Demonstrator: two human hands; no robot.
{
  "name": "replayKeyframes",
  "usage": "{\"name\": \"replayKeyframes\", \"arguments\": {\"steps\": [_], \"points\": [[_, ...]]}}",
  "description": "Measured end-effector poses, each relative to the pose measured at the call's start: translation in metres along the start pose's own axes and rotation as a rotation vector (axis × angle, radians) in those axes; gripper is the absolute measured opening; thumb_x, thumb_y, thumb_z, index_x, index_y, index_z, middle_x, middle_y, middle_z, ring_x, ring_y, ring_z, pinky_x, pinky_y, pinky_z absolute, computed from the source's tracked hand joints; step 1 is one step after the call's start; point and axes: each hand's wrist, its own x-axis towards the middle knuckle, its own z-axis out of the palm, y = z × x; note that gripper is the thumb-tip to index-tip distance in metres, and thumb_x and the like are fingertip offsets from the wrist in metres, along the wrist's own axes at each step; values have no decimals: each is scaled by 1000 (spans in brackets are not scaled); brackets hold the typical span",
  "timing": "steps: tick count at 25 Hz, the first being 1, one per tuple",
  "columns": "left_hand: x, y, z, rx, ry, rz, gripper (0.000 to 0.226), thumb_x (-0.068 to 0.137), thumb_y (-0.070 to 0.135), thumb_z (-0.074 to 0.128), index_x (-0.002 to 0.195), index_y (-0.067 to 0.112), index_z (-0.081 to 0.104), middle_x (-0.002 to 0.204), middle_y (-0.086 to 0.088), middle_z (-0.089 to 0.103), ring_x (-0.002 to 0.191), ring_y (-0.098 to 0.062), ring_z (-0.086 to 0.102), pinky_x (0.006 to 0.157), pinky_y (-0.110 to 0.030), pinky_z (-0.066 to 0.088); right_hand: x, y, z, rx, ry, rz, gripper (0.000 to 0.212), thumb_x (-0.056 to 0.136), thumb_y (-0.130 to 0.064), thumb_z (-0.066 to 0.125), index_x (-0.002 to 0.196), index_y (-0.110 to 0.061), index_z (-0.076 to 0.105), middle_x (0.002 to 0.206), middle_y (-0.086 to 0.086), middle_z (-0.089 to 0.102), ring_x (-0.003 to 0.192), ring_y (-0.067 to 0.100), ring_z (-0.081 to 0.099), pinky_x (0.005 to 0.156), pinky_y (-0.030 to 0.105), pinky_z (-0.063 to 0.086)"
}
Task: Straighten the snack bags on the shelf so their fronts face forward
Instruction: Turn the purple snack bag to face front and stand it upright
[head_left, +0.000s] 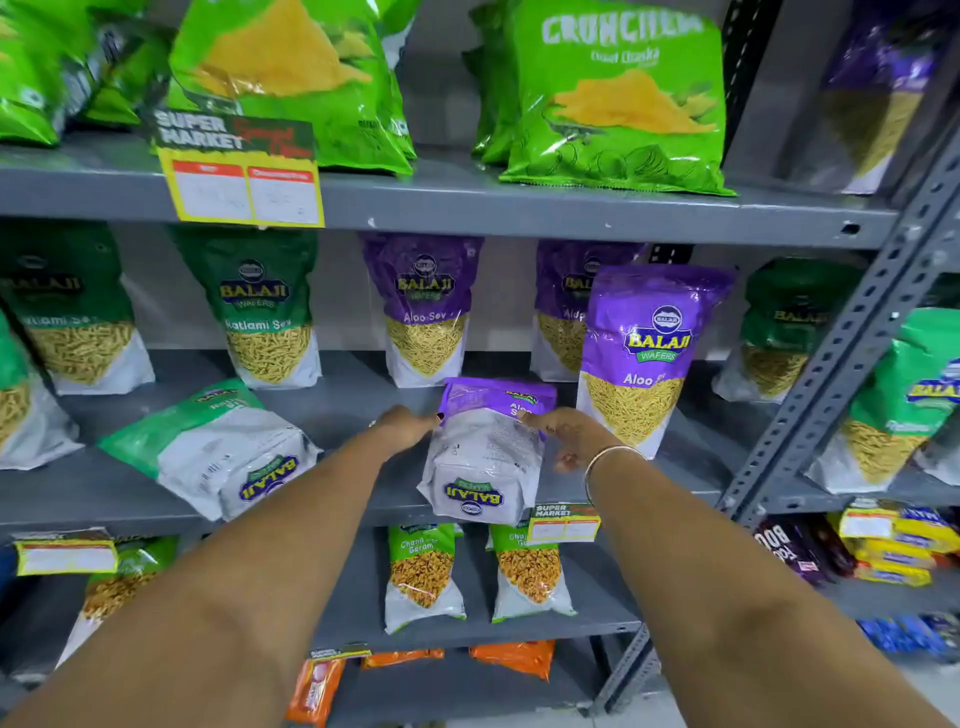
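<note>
Head camera looks down on the middle shelf (130, 499), where we have both hands on a purple bag (485, 457) that lies flat on its front, back panel up, bottom end toward us at the shelf's front lip. Our left hand (408, 428) presses against the bag's left edge near its purple top, and our right hand (574, 434) grips the right edge at about the same height, fingers curled round the side. So both hands are closed narrowly on this one bag, one to each side.

We judge the step in hand to be the righting of this fallen bag: it has been taken hold of but not yet stood up. Just beside it on the right, an upright purple bag (644, 353) already shows its front, and further purple bags stand behind along the back of the shelf.

The next move, as we read it, calls for lifting the top end up and turning the bag about so its printed front faces us, then setting it on its base next to the upright one without knocking that over. The bag looks soft and bulky, so it may slump unless its bottom is seated flat.

To the left, a green bag (208, 447) also lies flat with its back up, well apart from our hands; it seems to want the same treatment afterwards.
</note>
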Motion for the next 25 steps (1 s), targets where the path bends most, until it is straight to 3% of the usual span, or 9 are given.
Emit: {"name": "replayKeyframes", "arguments": {"steps": [3, 5, 7, 9, 13, 17, 21, 23, 25], "points": [[14, 0, 17, -277, -201, -109, 44, 87, 40, 57, 108, 2, 57, 104, -20, 63, 87, -26, 61, 79, -31, 48, 13, 14, -4, 301, -207, 113, 19, 86, -20, 62, 75, -7, 53, 57, 6, 60, 30, 20, 54, 26, 15, 40], [19, 0, 25, -449, -310, -199, 24, 87, 31, 60, 81, 8, 57, 68, -8, 67, 55, -20, 62, 52, -26, 51, 25, 27, 0, 384, -321, 158, 17, 81, -19, 67, 80, -4, 59, 65, 10, 63, 43, 23, 62, 34, 24, 49], [18, 3, 26, -568, -385, -255, 20, 87, 22, 62, 75, 7, 58, 49, -7, 69, 40, -19, 66, 40, -28, 55, 40, 30, 0, 369, -357, 162, 56, 61, -23, 82, 109, -1, 62, 97, 15, 65, 75, 31, 68, 48, 38, 57], [19, 4, 25, -598, -433, -276, 16, 84, 18, 65, 79, 4, 59, 49, -9, 71, 42, -21, 68, 43, -37, 57, 53, 31, -2, 343, -382, 165, 95, 32, -25, 93, 118, -3, 60, 114, 13, 61, 100, 36, 63, 68, 48, 58], [23, 1, 21, -529, -432, -278, 13, 81, 13, 68, 79, 5, 58, 55, -6, 68, 58, -21, 61, 57, -38, 55, 55, 29, -7, 298, -441, 139, 66, 36, -16, 91, 97, -7, 67, 107, 11, 61, 100, 31, 61, 88, 51, 53], [18, 2, 9, -450, -449, -232, 13, 84, 10, 65, 74, 8, 56, 57, -2, 58, 42, -12, 52, 52, -34, 55, 52, 15, -13, 202, -431, 104, 64, 39, -12, 91, 98, -5, 67, 108, 12, 62, 102, 31, 61, 81, 49, 57], [21, 6, -13, -433, -463, -132, 9, 82, 6, 67, 87, 9, 60, 86, -6, 60, 72, -16, 55, 68, -38, 57, 41, -10, -14, 157, -391, 52, 29, 65, -6, 78, 93, -5, 70, 95, 7, 71, 86, 26, 71, 70, 43, 60], [25, 7, -21, -432, -380, -57, 28, 78, 3, 70, 103, 7, 60, 102, -9, 61, 93, -21, 57, 89, -45, 53, 37, -23, -10, 136, -331, 0, 9, 74, -6, 72, 82, -5, 68, 73, 3, 73, 62, 19, 72, 52, 32, 58], [28, 9, -26, -438, -258, 15, 47, 74, -1, 73, 118, 4, 55, 113, -10, 61, 105, -22, 55, 92, -43, 50, 36, -35, 0, 117, -231, -91, 10, 74, -4, 73, 77, -8, 64, 69, 5, 69, 58, 19, 67, 50, 30, 55]]}}
